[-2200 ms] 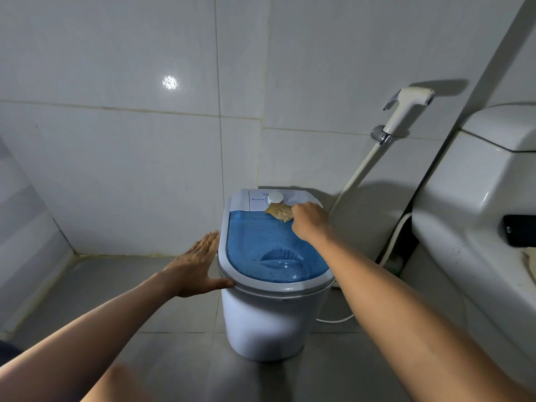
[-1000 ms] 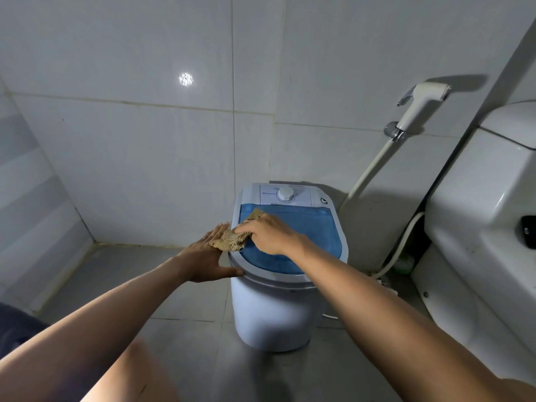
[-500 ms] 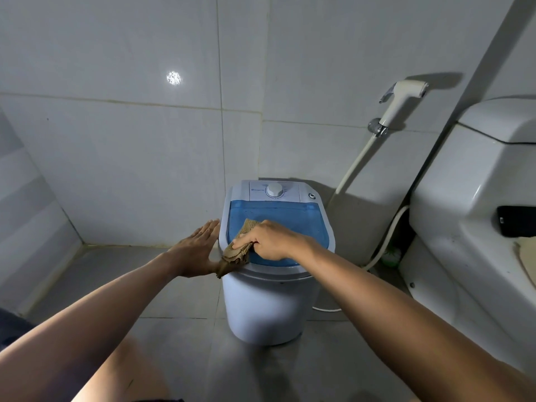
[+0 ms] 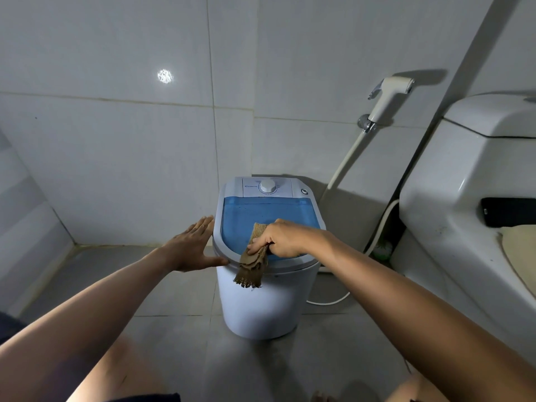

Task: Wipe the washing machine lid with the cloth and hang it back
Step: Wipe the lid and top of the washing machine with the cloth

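A small white washing machine (image 4: 261, 303) stands on the tiled floor against the back wall. Its blue see-through lid (image 4: 266, 214) lies flat and closed, with a white dial behind it. My right hand (image 4: 282, 240) is at the lid's front edge, shut on a brown frayed cloth (image 4: 253, 266). The cloth's loose end hangs down over the machine's front rim. My left hand (image 4: 193, 246) lies flat and open against the machine's left side, thumb on the rim.
A white toilet (image 4: 470, 204) fills the right side, with a black phone (image 4: 507, 211) and a pale cloth on it. A bidet sprayer (image 4: 388, 97) hangs on the wall, its hose running down behind the machine. A white cable lies on the floor at right.
My right hand dragged the cloth from the lid's back, across its left side, to the front edge, where the cloth now hangs over the rim. My left hand stayed on the machine's left side.
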